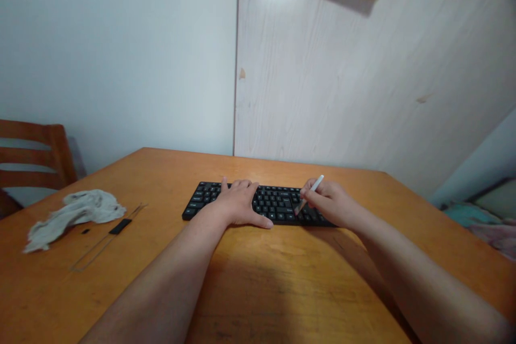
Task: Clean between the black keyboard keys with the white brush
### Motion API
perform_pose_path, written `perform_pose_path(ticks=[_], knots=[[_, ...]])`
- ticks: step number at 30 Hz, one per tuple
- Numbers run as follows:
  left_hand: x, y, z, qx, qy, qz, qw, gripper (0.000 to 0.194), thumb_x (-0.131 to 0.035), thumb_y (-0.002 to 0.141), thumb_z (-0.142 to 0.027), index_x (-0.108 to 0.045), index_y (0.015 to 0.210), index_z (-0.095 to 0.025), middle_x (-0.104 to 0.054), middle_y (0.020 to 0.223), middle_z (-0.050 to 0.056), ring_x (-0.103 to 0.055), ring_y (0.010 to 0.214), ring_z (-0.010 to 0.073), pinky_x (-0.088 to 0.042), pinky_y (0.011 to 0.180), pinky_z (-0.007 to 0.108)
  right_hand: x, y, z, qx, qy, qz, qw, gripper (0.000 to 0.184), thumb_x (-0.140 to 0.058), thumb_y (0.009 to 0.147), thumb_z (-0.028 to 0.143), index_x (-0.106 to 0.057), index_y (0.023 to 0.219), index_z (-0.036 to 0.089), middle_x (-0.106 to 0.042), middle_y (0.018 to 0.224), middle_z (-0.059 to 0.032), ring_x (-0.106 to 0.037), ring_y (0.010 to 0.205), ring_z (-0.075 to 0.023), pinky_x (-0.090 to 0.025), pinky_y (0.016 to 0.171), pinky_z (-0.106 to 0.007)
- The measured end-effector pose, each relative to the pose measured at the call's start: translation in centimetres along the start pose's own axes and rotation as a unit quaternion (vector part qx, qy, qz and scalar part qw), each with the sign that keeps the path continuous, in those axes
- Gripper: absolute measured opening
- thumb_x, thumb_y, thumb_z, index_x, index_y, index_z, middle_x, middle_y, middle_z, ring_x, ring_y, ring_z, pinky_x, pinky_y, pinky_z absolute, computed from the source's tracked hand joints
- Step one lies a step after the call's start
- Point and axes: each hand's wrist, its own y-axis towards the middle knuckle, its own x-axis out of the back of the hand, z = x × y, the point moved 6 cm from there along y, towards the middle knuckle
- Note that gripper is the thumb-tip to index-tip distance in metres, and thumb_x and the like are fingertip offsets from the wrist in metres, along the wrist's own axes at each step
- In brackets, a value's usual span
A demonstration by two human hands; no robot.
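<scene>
A black computer keyboard (pixel 278 201) lies flat near the far side of the wooden table (pixel 282 285). My left hand (pixel 237 203) rests on its left and middle keys, with the fingers spread and the thumb reaching along the front edge. My right hand (pixel 327 203) is over the right part of the keyboard and grips a slim white pen-like tool (pixel 315 185). The tool's darker tip (pixel 299 207) points down among the keys. My hands hide part of the keyboard, and I cannot tell whether the tip touches a key.
To the left on the table lie a crumpled grey-white cloth (pixel 72 219), a thin wire loop (pixel 107 237) with a black strip (pixel 120 226), and a small black piece (pixel 85 231). A wooden chair (pixel 36 156) stands beyond the table's left corner. Bedding (pixel 479 220) shows at right.
</scene>
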Motion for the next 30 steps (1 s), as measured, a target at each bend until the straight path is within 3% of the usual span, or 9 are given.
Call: perform_pose_path(ticks=[4, 8, 13, 17, 22, 26, 30], knots=[[0.0, 0.0, 0.1, -0.004, -0.001, -0.006, 1.000, 0.121, -0.058, 0.048, -0.091, -0.040, 0.146, -0.023, -0.042, 0.151, 0.017, -0.032, 0.139, 0.0434, -0.001, 0.115, 0.064, -0.5, -0.1, -0.1, 0.001, 0.017, 0.036, 0.999, 0.027, -0.049, 0.089, 0.031, -0.061, 0.067, 0.020, -0.061, 0.061, -0.0002, -0.052, 0.057, -0.0150, -0.037, 0.055, -0.027], [-0.1, 0.1, 0.1, -0.007, -0.002, -0.007, 1.000, 0.119, -0.059, 0.049, -0.090, -0.042, 0.146, -0.022, -0.043, 0.150, 0.017, -0.033, 0.139, 0.0434, -0.001, 0.115, 0.064, -0.1, 0.0, -0.2, 0.002, 0.045, 0.008, 0.999, 0.024, -0.050, 0.089, 0.031, -0.064, 0.073, 0.020, -0.064, 0.065, -0.0013, -0.055, 0.062, -0.0162, -0.039, 0.058, -0.027], [-0.1, 0.2, 0.1, -0.009, -0.004, -0.011, 1.000, 0.119, -0.059, 0.049, -0.090, -0.042, 0.145, -0.022, -0.043, 0.150, 0.018, -0.033, 0.139, 0.0426, 0.001, 0.115, 0.063, -0.2, 0.0, 0.0, 0.009, 0.033, 0.031, 0.999, 0.029, -0.052, 0.088, 0.030, -0.063, 0.065, 0.020, -0.062, 0.061, -0.0007, -0.051, 0.058, -0.0146, -0.037, 0.056, -0.027], [0.0, 0.1, 0.1, -0.008, -0.006, -0.008, 1.000, 0.119, -0.058, 0.048, -0.091, -0.042, 0.145, -0.023, -0.043, 0.150, 0.018, -0.033, 0.138, 0.0442, 0.000, 0.113, 0.068, 0.3, 0.1, -0.6, -0.006, 0.032, -0.002, 0.999, 0.024, -0.051, 0.090, 0.032, -0.065, 0.074, 0.020, -0.064, 0.064, -0.0010, -0.056, 0.063, -0.0168, -0.038, 0.059, -0.028], [0.0, 0.1, 0.0, 0.000, -0.007, -0.003, 1.000, 0.122, -0.057, 0.046, -0.092, -0.042, 0.146, -0.024, -0.044, 0.149, 0.019, -0.033, 0.138, 0.0458, 0.001, 0.111, 0.072, 0.5, 0.3, -1.4, -0.019, 0.024, 0.008, 1.000, 0.026, -0.048, 0.089, 0.032, -0.060, 0.069, 0.020, -0.059, 0.059, -0.0002, -0.053, 0.058, -0.0162, -0.037, 0.055, -0.028], [0.0, 0.1, 0.1, 0.001, -0.011, -0.001, 1.000, 0.122, -0.058, 0.046, -0.092, -0.041, 0.146, -0.024, -0.043, 0.150, 0.019, -0.033, 0.138, 0.0455, 0.000, 0.111, 0.073, 1.3, 0.5, -1.8, -0.013, 0.008, -0.040, 0.999, 0.023, -0.051, 0.087, 0.032, -0.062, 0.071, 0.021, -0.063, 0.064, -0.0020, -0.056, 0.065, -0.0183, -0.039, 0.060, -0.029], [0.1, 0.0, 0.1, -0.001, -0.011, 0.000, 1.000, 0.122, -0.058, 0.046, -0.092, -0.040, 0.146, -0.025, -0.042, 0.151, 0.018, -0.032, 0.139, 0.0445, 0.001, 0.111, 0.072, 1.1, 0.5, -2.6, -0.028, -0.005, -0.002, 1.000, 0.025, -0.049, 0.086, 0.029, -0.060, 0.066, 0.020, -0.061, 0.062, -0.0015, -0.053, 0.060, -0.0168, -0.037, 0.057, -0.029]])
